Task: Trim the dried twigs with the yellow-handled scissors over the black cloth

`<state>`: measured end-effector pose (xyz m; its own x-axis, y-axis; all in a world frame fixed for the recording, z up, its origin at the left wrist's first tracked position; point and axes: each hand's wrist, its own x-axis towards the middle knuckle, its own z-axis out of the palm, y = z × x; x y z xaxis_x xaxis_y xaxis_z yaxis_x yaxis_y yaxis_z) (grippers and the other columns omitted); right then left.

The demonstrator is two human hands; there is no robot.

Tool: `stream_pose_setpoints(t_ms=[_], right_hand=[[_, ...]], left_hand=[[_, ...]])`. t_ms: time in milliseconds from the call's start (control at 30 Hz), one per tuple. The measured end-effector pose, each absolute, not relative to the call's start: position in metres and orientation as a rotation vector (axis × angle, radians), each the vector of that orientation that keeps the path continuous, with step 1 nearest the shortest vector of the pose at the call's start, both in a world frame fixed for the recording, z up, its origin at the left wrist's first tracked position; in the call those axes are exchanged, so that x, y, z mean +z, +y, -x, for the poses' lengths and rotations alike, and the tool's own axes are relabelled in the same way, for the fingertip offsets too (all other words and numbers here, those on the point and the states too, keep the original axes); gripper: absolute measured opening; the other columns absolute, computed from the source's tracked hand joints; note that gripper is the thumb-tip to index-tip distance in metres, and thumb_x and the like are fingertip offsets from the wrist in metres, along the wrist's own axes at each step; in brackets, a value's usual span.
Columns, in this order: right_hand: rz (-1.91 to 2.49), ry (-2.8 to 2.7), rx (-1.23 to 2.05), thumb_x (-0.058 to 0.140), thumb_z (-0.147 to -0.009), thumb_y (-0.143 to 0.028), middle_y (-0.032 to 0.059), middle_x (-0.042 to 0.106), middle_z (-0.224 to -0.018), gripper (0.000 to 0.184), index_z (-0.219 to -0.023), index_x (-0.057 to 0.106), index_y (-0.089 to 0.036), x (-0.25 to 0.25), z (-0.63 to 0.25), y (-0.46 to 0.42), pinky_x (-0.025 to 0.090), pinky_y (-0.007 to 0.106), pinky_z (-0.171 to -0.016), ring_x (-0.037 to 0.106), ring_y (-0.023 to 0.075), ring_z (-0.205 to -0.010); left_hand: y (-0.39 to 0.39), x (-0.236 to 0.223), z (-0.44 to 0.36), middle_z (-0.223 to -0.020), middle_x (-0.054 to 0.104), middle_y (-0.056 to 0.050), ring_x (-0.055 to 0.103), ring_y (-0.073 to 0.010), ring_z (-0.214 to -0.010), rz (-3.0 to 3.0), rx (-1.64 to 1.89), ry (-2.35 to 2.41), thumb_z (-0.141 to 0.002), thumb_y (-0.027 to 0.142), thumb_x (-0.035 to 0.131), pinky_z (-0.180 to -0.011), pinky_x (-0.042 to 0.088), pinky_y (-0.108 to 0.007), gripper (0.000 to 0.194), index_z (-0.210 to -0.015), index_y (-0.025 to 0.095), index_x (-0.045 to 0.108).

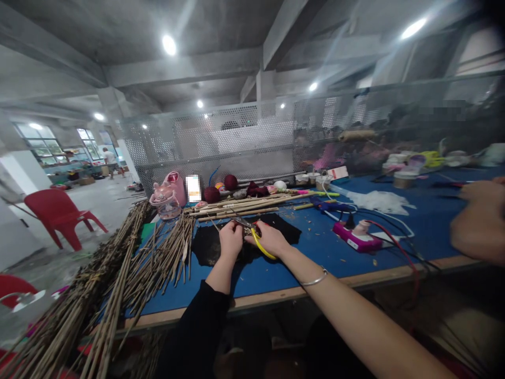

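Observation:
My right hand [270, 239] is closed round the yellow handles of a pair of scissors [256, 237], blades pointing left. My left hand [231, 239] is closed on a small dark piece right at the blades; what it is I cannot make out. Both hands hover over a black cloth [205, 247] lying on the blue table [323, 252]. My left arm wears a black sleeve, my right wrist a silver bangle.
Bundles of thin brown sticks [118, 279] spill over the table's left edge. Long sticks, dark red balls [212, 195] and a pink bottle [165, 197] stand behind. A pink glue gun stand [357, 237] with cables sits right. Another person's arm [479, 223] enters far right. Red chair [59, 213] left.

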<state>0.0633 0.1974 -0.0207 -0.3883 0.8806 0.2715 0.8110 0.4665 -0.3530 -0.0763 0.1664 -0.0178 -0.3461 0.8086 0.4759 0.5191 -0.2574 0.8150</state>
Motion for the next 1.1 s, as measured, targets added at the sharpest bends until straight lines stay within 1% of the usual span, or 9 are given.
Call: stream_pose_setpoints(t_ms=[200, 367, 633, 700, 767, 833, 900, 1000, 1100], right_hand=[[1.516, -2.304, 0.168, 0.041, -0.071, -0.069, 0.0075, 0.064, -0.087, 0.055, -0.094, 0.050, -0.020, -0.015, -0.061, 0.192, 0.036, 0.026, -0.063, 0.060, 0.0228, -0.083], [1.526, -2.297, 0.202, 0.039, -0.071, -0.070, 0.0068, 0.065, -0.086, 0.054, -0.089, 0.053, -0.021, -0.015, -0.061, 0.193, 0.036, 0.026, -0.061, 0.061, 0.0222, -0.081], [1.600, -2.259, 0.144, 0.039, -0.070, -0.071, 0.0081, 0.065, -0.083, 0.055, -0.088, 0.056, -0.022, -0.015, -0.061, 0.195, 0.037, 0.027, -0.062, 0.061, 0.0228, -0.079], [1.630, -2.232, 0.092, 0.038, -0.070, -0.071, 0.0088, 0.065, -0.082, 0.056, -0.087, 0.056, -0.021, -0.014, -0.063, 0.196, 0.038, 0.028, -0.062, 0.061, 0.0238, -0.078], [1.654, -2.204, 0.073, 0.037, -0.070, -0.071, 0.0090, 0.065, -0.081, 0.056, -0.087, 0.056, -0.021, -0.013, -0.064, 0.197, 0.038, 0.029, -0.063, 0.061, 0.0242, -0.078], [1.681, -2.164, 0.073, 0.037, -0.071, -0.071, 0.0091, 0.065, -0.081, 0.056, -0.086, 0.055, -0.021, -0.013, -0.066, 0.198, 0.038, 0.029, -0.063, 0.061, 0.0244, -0.078], [1.714, -2.106, 0.089, 0.036, -0.072, -0.070, 0.0092, 0.065, -0.080, 0.056, -0.087, 0.056, -0.020, -0.013, -0.068, 0.200, 0.037, 0.028, -0.062, 0.061, 0.0245, -0.079], [1.726, -2.025, 0.137, 0.033, -0.075, -0.068, 0.0082, 0.064, -0.080, 0.054, -0.088, 0.055, -0.021, -0.015, -0.071, 0.204, 0.036, 0.027, -0.060, 0.061, 0.0238, -0.078], [1.701, -2.007, 0.181, 0.033, -0.076, -0.066, 0.0073, 0.064, -0.079, 0.051, -0.086, 0.055, -0.021, -0.017, -0.071, 0.205, 0.034, 0.026, -0.059, 0.060, 0.0226, -0.078]], left_hand=[[0.165, -0.017, 0.080, -0.073, 0.066, -0.004, 0.056, -0.0135, -0.068, -1.745, 1.642, 1.782, -0.077, 0.024, 0.043, -0.067, 0.040, -0.022, 0.023, -0.075, 0.015, 0.065], [0.165, -0.019, 0.080, -0.075, 0.065, -0.004, 0.055, -0.0137, -0.069, -1.748, 1.659, 1.768, -0.078, 0.024, 0.043, -0.068, 0.040, -0.023, 0.024, -0.079, 0.016, 0.065], [0.166, -0.018, 0.078, -0.067, 0.064, -0.003, 0.054, -0.0124, -0.062, -1.681, 1.580, 1.883, -0.076, 0.026, 0.045, -0.062, 0.038, -0.021, 0.023, -0.074, 0.016, 0.065], [0.165, -0.019, 0.076, -0.061, 0.063, -0.005, 0.055, -0.0139, -0.060, -1.708, 1.450, 1.986, -0.075, 0.033, 0.049, -0.060, 0.037, -0.023, 0.025, -0.066, 0.016, 0.066], [0.164, -0.021, 0.075, -0.056, 0.062, -0.007, 0.055, -0.0164, -0.058, -1.757, 1.302, 2.099, -0.073, 0.043, 0.052, -0.059, 0.037, -0.025, 0.034, -0.057, 0.016, 0.065], [0.164, -0.020, 0.078, -0.056, 0.062, -0.010, 0.056, -0.0184, -0.058, -1.769, 1.248, 2.186, -0.073, 0.050, 0.049, -0.058, 0.037, -0.026, 0.041, -0.055, 0.016, 0.065], [0.167, -0.016, 0.088, -0.062, 0.064, -0.011, 0.058, -0.0199, -0.062, -1.743, 1.294, 2.239, -0.077, 0.047, 0.045, -0.060, 0.039, -0.027, 0.040, -0.064, 0.016, 0.067], [0.174, -0.004, 0.117, -0.081, 0.067, -0.014, 0.060, -0.0220, -0.075, -1.748, 1.255, 2.346, -0.080, 0.032, 0.045, -0.067, 0.041, -0.028, 0.028, -0.086, 0.016, 0.067], [0.181, 0.006, 0.146, -0.088, 0.065, -0.016, 0.060, -0.0237, -0.082, -1.982, 0.812, 2.421, -0.076, 0.017, 0.048, -0.072, 0.041, -0.030, 0.025, -0.093, 0.016, 0.067]])
